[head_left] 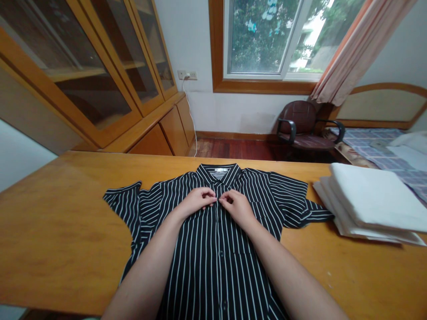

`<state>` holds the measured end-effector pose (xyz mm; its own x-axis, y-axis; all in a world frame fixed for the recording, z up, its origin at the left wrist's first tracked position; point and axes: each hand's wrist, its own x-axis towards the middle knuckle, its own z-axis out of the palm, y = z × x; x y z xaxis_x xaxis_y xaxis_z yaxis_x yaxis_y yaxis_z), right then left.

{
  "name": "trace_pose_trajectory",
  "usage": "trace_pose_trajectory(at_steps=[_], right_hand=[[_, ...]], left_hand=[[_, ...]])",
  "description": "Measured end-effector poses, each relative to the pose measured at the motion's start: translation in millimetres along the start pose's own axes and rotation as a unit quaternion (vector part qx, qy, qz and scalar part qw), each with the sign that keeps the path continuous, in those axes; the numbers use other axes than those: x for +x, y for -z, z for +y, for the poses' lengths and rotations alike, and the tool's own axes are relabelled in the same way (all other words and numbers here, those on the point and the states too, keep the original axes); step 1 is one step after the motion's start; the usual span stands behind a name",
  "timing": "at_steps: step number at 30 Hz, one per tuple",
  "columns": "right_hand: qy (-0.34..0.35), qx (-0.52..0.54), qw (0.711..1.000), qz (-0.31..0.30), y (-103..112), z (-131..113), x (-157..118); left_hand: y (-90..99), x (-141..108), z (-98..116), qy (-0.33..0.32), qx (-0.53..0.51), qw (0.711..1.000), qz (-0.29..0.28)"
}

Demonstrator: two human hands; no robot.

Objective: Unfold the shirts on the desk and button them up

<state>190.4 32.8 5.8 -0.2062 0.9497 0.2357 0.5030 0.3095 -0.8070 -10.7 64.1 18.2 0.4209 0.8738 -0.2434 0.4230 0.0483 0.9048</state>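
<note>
A black shirt with white stripes (200, 249) lies spread face up, its collar (218, 174) toward the far edge of the table and its sleeves out to both sides. Just below the collar, my left hand (199, 200) pinches the front placket from the left. My right hand (236, 206) pinches the same spot from the right, its fingertips almost touching those of the left. Whether a button sits between the fingers is too small to tell. Farther down the placket a dark button (221, 254) shows.
The shirt lies on a wooden table (66, 231). A stack of folded white cloth or sheets (376, 195) stands at the right, touching the right cuff. Beyond are a glass-door cabinet (147, 113), a brown armchair (302, 126) and a bed (370, 140).
</note>
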Motion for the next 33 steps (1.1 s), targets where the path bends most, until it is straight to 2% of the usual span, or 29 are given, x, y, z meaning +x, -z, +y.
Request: trace_pose_trajectory(at_steps=[8, 33], right_hand=[[0.002, 0.001, 1.0, 0.003, -1.0, 1.3, 0.3], [-0.023, 0.013, 1.0, 0.017, -2.1, 1.2, -0.4]], left_hand=[[-0.6, -0.1, 1.4, -0.007, 0.027, 1.0, 0.011], [1.5, -1.4, 4.6, -0.002, 0.019, 1.0, 0.005]])
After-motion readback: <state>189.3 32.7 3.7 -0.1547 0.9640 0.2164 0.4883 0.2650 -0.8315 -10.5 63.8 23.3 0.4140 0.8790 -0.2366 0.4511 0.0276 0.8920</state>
